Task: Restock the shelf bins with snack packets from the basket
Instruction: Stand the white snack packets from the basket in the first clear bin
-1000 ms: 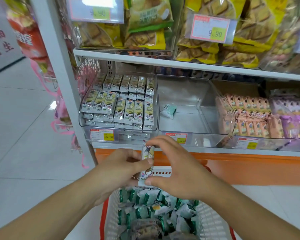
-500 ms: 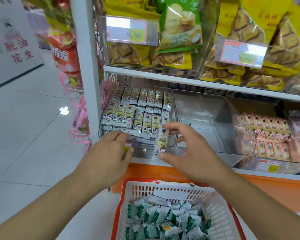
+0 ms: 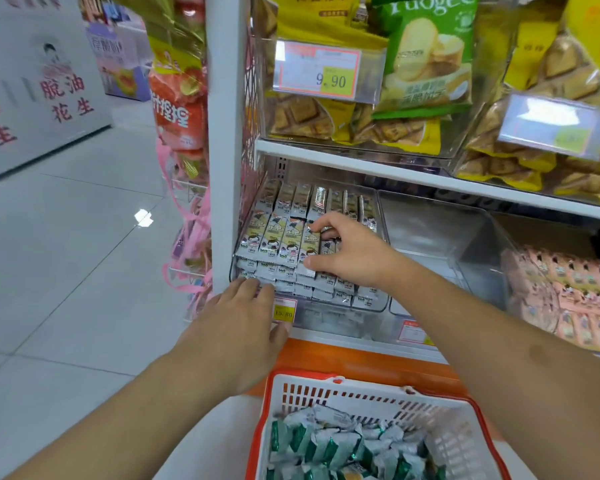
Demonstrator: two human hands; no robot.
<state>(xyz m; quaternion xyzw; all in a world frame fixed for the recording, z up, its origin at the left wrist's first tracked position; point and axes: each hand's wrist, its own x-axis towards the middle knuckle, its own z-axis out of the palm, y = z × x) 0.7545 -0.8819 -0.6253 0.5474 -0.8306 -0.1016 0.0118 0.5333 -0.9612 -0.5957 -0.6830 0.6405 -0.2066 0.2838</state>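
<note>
One view only, head. One packet [image 3: 308,249] is pinched end to end between thumb and forefinger of the right hand [image 3: 352,252], held flat over the top row of the left bin [image 3: 369,306], likely so it drops in line with its neighbours. Left hand [image 3: 238,329] is laid on the bin front, fingers straight, gripping nothing, probably for steadying. Remaining green packets [image 3: 340,445] sit in the basket [image 3: 326,396] below.

right hand [image 3: 354,252] pinches a snack packet [image 3: 308,249] atop the packed left bin [image 3: 371,303]; left hand [image 3: 243,327] touches bin front; basket [image 3: 326,393] below
</note>
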